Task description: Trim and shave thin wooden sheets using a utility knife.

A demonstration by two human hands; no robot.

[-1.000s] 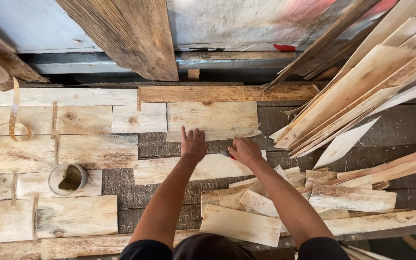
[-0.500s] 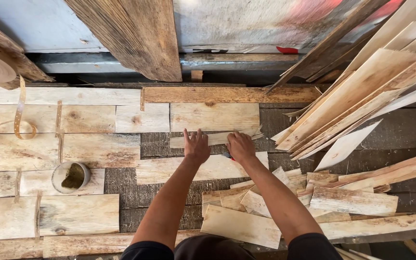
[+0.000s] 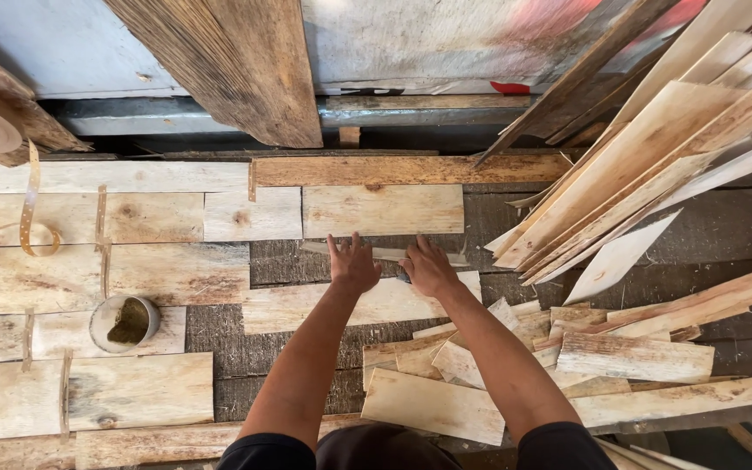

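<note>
Hands are being shown from above, both reaching forward over a dark tabletop (image 3: 219, 326) covered with pale wooden boards. The left hand (image 3: 352, 265) is being held open, fingers spread, its fingertips resting on a thin wood strip (image 3: 385, 253) lying between two wider boards. The right hand (image 3: 429, 268) is being pressed down on the same strip, fingers loosely curled; whether the strip is being gripped cannot be told, since its middle is being hidden by both hands. A small round container (image 3: 125, 323) holding something greenish is being seen at left, standing on a board. Loose offcuts (image 3: 446, 374) are being partly covered by the right forearm. Leaning planks (image 3: 646, 157) at right are being cut off by the frame's edge.
</note>
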